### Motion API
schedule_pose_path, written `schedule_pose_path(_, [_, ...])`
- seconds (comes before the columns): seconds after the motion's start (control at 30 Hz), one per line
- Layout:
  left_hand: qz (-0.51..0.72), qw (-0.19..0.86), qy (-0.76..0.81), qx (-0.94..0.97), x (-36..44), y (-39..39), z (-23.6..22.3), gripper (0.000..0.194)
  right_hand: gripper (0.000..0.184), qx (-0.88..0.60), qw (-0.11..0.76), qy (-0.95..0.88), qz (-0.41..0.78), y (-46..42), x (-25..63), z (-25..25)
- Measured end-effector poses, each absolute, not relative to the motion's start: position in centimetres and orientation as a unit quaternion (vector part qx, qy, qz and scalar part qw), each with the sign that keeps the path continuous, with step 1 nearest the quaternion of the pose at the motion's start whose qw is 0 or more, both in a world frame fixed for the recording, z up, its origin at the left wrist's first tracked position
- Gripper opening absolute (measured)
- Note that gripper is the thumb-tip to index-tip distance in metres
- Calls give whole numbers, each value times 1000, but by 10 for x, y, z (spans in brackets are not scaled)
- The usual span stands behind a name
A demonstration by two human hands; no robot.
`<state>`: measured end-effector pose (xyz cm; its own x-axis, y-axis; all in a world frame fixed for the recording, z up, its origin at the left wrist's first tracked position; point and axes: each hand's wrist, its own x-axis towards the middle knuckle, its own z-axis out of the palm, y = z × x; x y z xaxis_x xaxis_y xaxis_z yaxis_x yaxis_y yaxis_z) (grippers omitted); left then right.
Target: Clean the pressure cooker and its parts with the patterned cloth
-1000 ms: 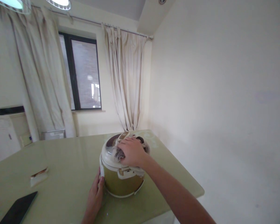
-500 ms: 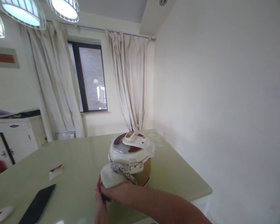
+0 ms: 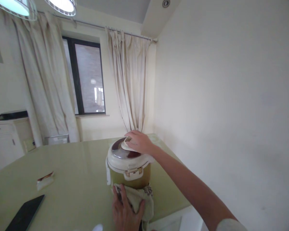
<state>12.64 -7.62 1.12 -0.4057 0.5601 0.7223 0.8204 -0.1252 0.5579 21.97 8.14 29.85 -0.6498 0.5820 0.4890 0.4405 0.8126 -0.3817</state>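
Note:
A white and gold rice cooker (image 3: 128, 175) stands upright on the green table. My right hand (image 3: 139, 141) lies over the raised part on top of its lid, fingers curled around it and hiding most of it. Low at the cooker's front, my left hand (image 3: 125, 208) presses a pale cloth (image 3: 143, 199) with a grey-brown pattern to the gold body. The fingers and thumb of that hand are bent onto the cloth. Above the cloth, the cooker's white front latch (image 3: 134, 173) is in plain sight and the lid is down.
On the table (image 3: 79, 179), a dark flat tablet-like slab (image 3: 26, 211) and a small clear packet (image 3: 45, 181) lie to the left. The wall (image 3: 219, 128) rises along the right. Behind are curtains (image 3: 127, 80), a window (image 3: 90, 77) and a white cabinet (image 3: 6, 144).
My right hand has moved from the front of the cooker up onto its lid. The cloth has moved lower on the body, under my left hand. The view has shifted slightly right.

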Motion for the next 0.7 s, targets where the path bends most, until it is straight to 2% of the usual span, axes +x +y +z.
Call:
schedule_pose_path(0.1, [-511, 177, -627, -560, 123, -81, 9, 88, 52, -277, 307, -898, 150, 112, 244, 305])
schedule_pose_path(0.2, [-538, 168, -598, -570, 103, -79, 26, 68, 58, -279, 303, -881, 234, 121, 250, 292])
schedule_pose_path(0.3, [-608, 151, -565, -536, 72, -69, 70, 55, 70, -298, 306, -843, 327, 121, 248, 280])
schedule_pose_path(0.4, [-626, 98, -557, -537, 33, -47, 134, 52, 76, -308, 313, -825, 355, 122, 245, 278])
schedule_pose_path(0.53, [-551, 24, -563, -615, -2, -15, 214, 37, 63, -289, 348, -803, 388, 131, 242, 275])
schedule_pose_path(0.6, [-448, 18, -592, -670, 1, -3, 243, 32, 56, -280, 359, -798, 396, 134, 241, 273])
schedule_pose_path(0.7, [-306, 48, -608, -731, 24, 12, 271, 32, 56, -292, 368, -783, 408, 135, 241, 272])
